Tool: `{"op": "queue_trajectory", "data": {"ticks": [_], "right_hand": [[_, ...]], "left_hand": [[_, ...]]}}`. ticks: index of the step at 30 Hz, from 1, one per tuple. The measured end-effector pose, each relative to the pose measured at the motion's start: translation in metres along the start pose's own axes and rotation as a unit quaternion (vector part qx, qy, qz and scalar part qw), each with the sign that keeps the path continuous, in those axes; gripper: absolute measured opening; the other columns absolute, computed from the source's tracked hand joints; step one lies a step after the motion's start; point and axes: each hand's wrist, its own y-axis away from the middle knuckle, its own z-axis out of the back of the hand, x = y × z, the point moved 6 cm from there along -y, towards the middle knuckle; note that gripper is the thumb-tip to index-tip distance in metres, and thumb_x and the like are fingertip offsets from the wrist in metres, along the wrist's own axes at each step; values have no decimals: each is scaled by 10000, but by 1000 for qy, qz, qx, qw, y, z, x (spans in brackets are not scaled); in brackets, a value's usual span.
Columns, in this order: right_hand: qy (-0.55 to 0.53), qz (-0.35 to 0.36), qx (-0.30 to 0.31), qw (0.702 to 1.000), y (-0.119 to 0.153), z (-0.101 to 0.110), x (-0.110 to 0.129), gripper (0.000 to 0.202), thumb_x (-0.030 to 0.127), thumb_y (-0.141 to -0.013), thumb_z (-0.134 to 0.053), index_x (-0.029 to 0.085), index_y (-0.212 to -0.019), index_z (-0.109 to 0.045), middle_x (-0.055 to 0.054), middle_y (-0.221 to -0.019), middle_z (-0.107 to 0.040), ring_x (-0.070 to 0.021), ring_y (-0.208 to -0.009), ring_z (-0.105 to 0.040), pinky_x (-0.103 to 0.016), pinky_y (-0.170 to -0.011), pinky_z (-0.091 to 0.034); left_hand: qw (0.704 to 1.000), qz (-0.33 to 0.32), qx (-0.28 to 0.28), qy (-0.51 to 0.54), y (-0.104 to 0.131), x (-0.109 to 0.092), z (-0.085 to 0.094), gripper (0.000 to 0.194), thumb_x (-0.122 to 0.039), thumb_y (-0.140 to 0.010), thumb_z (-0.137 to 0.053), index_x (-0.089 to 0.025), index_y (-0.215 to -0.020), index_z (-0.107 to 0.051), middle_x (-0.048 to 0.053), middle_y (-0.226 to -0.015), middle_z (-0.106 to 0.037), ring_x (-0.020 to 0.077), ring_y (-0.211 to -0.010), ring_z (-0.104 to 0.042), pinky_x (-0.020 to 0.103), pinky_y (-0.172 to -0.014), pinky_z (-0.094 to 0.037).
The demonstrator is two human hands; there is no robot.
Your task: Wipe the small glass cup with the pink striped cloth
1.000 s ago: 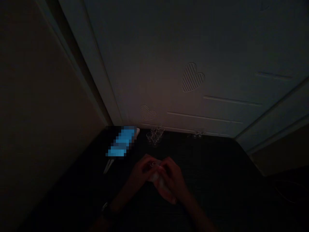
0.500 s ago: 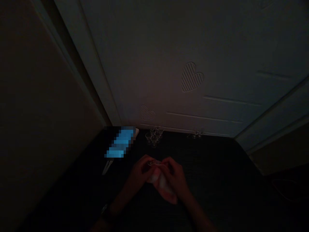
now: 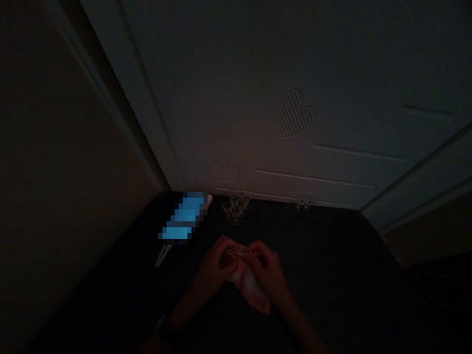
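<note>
Your L hand (image 3: 217,263) pinches a clear round piece (image 3: 231,251) — R hand (image 3: 269,270) pinches pink-white cloth (image 3: 253,290) beside it; small glasses (image 3: 236,207) near wall (image 3: 250,123), w/ phone (image 3: 184,216) left.

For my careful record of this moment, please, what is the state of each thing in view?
Left hand, closed on clear piece
Right hand, closed on cloth
Clear piece, held, partly hidden
Cloth, bunched, held
Device screen, lit, content pixelated
Cup-shaped pieces, clustered
Objects at right, too dim to tell
Wristband, worn
</note>
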Motion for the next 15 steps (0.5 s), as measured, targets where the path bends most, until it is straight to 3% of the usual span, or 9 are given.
{"op": "queue_trajectory", "data": {"ticks": [8,15], "right_hand": [[25,24,25,999,-1,-4,0,107,292,-815,-533,197,-819,-581,31,-673,-573,-95,-608,-524,-183,-542,-373],[30,43,30,998,1,-4,5,95,252,-829,-510,198,-853,-584,20,-730,-594,-103,-662,-550,-189,-583,-399]], "left_hand": [[998,49,13,24,2,6,0,148,-178,-722,-525,-176,-870,-509,3,-798,-558,150,-729,-552,255,-646,-437],[989,66,41,127,2,3,0,164,-251,-778,-518,-170,-921,-519,47,-935,-617,185,-863,-592,283,-736,-458]]}}
